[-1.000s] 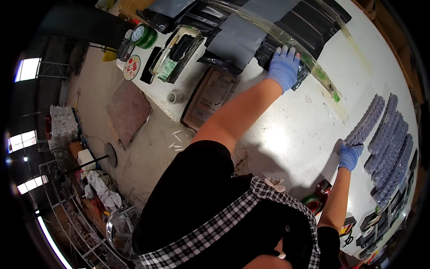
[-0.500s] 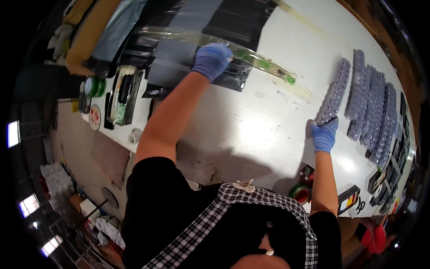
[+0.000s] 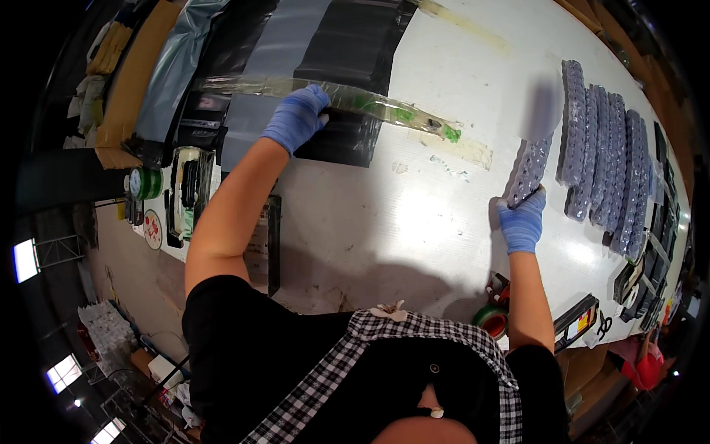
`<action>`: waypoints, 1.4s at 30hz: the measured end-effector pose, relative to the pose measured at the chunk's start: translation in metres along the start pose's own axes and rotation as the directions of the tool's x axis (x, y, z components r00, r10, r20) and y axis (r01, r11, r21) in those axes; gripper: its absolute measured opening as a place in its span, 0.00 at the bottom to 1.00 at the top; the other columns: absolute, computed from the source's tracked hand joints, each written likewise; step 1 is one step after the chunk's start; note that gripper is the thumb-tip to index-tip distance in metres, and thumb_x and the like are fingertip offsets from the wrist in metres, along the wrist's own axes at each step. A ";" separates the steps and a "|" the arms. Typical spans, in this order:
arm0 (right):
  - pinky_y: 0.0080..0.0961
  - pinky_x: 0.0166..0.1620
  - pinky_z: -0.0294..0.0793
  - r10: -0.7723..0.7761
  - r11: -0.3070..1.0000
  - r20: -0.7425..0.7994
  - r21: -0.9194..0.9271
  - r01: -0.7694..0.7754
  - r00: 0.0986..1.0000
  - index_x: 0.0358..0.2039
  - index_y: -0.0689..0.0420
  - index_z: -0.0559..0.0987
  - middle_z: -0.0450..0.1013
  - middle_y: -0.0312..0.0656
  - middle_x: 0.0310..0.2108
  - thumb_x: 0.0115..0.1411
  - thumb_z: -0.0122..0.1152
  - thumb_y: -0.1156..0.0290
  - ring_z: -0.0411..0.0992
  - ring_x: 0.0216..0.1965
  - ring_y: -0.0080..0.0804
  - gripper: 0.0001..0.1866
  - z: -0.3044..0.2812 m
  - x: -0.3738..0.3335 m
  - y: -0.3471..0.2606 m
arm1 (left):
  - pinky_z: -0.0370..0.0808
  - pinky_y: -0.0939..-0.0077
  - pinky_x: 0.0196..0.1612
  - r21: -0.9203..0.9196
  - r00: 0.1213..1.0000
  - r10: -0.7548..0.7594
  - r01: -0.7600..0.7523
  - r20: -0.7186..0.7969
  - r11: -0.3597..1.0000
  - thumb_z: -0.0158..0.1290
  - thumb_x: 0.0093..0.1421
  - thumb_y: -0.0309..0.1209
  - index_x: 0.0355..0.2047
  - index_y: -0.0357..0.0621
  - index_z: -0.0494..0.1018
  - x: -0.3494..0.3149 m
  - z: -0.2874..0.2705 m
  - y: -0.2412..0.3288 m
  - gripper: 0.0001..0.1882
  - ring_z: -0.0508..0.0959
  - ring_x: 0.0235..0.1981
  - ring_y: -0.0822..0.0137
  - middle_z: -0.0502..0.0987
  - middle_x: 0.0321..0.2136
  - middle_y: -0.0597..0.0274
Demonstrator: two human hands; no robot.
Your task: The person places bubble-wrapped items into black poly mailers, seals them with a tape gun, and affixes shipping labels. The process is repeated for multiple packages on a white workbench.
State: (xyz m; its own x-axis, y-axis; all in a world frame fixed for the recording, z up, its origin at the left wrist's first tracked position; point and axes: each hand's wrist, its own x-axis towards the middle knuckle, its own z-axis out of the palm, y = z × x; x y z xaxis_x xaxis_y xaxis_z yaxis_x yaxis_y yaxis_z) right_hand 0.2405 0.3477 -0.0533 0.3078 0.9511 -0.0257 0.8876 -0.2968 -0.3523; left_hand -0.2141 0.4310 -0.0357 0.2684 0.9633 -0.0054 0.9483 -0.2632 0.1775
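White worktable in a workshop; at its far left we log an opened cardboard box. Our right hand is closed around the near end of a bubble-wrapped bundle over the table's right half; its long axis runs away from us, leaning slightly right, far end blurred. We cannot tell whether it rests on the surface. A row of similar bundles lies to its right, roughly parallel. Our left hand, well apart from the right, lies on black and grey plastic sheets at a clear tape strip; grip cannot be told. Our left forearm partly hides a dark-edged box. A green tape roll sits beside our right forearm, scissors farther right. Markings: red print on a round card; red-and-yellow label on a dark case.
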 end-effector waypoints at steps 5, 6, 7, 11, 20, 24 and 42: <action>0.40 0.50 0.75 -0.008 1.000 -0.015 -0.005 0.008 1.000 0.65 0.63 0.51 0.66 0.59 0.54 0.46 0.67 0.61 0.74 0.48 0.53 0.50 0.005 0.001 0.004 | 0.76 0.62 0.46 0.131 0.994 -0.066 0.055 0.084 0.990 0.58 0.58 0.36 0.37 0.46 0.78 -0.007 0.007 -0.020 0.10 0.78 0.40 0.53 0.77 0.36 0.56; 0.40 0.50 0.75 -0.020 1.000 -0.020 -0.006 0.019 1.000 0.65 0.63 0.51 0.66 0.59 0.54 0.46 0.67 0.61 0.74 0.48 0.53 0.50 0.006 0.002 0.006 | 0.76 0.62 0.46 0.169 0.993 -0.065 0.048 0.099 0.985 0.57 0.58 0.38 0.37 0.47 0.78 -0.005 0.005 -0.019 0.11 0.78 0.40 0.53 0.77 0.36 0.56; 0.40 0.50 0.75 -0.032 0.999 -0.024 -0.007 0.031 0.999 0.65 0.63 0.51 0.66 0.59 0.55 0.46 0.67 0.61 0.74 0.47 0.53 0.50 0.007 0.003 0.008 | 0.76 0.62 0.46 0.184 0.988 -0.088 0.064 0.126 0.981 0.56 0.59 0.38 0.37 0.47 0.78 -0.001 0.004 -0.016 0.10 0.78 0.40 0.53 0.77 0.36 0.57; 0.39 0.51 0.75 0.023 0.998 0.070 0.062 -0.028 0.997 0.65 0.64 0.50 0.66 0.58 0.55 0.45 0.69 0.62 0.74 0.48 0.52 0.52 -0.001 0.004 0.001 | 0.76 0.61 0.45 0.246 0.983 -0.099 0.059 0.152 0.967 0.55 0.58 0.36 0.36 0.48 0.77 0.008 0.001 -0.011 0.08 0.78 0.39 0.53 0.76 0.35 0.56; 0.30 0.39 0.79 0.120 0.759 0.309 0.584 -0.288 0.943 0.59 0.60 0.58 0.73 0.48 0.42 0.49 0.68 0.71 0.76 0.38 0.38 0.40 -0.004 0.039 0.024 | 0.72 0.61 0.41 -0.090 0.959 0.128 -0.155 -0.252 0.984 0.56 0.50 0.23 0.34 0.41 0.68 -0.035 -0.072 -0.001 0.11 0.73 0.36 0.47 0.70 0.32 0.50; 0.31 0.36 0.81 -0.196 0.012 0.574 0.812 -0.583 0.795 0.56 0.59 0.64 0.73 0.44 0.36 0.48 0.64 0.70 0.77 0.36 0.34 0.34 -0.060 0.006 0.049 | 0.71 0.72 0.42 -0.548 0.891 -0.181 -0.087 -0.416 0.832 0.51 0.62 0.36 0.41 0.43 0.71 -0.072 -0.189 0.034 0.11 0.73 0.37 0.61 0.71 0.36 0.59; 0.33 0.63 0.61 -0.307 0.198 0.248 0.961 -0.193 0.919 0.68 0.58 0.53 0.64 0.43 0.60 0.42 0.76 0.63 0.63 0.61 0.32 0.56 -0.109 -0.313 0.137 | 0.75 0.57 0.41 -0.427 0.935 0.256 -0.342 -0.245 0.837 0.49 0.61 0.31 0.38 0.41 0.71 -0.065 0.056 0.281 0.08 0.76 0.35 0.45 0.75 0.34 0.45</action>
State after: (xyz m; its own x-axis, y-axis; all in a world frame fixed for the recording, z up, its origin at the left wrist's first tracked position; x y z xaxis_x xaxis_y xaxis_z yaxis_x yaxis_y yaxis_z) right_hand 0.3033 0.0004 0.0089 -0.0742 0.9863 -0.1476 -0.2127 -0.1602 -0.9639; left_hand 0.0442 0.2917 -0.0404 0.4524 0.8461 0.2819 0.6298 -0.5269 0.5708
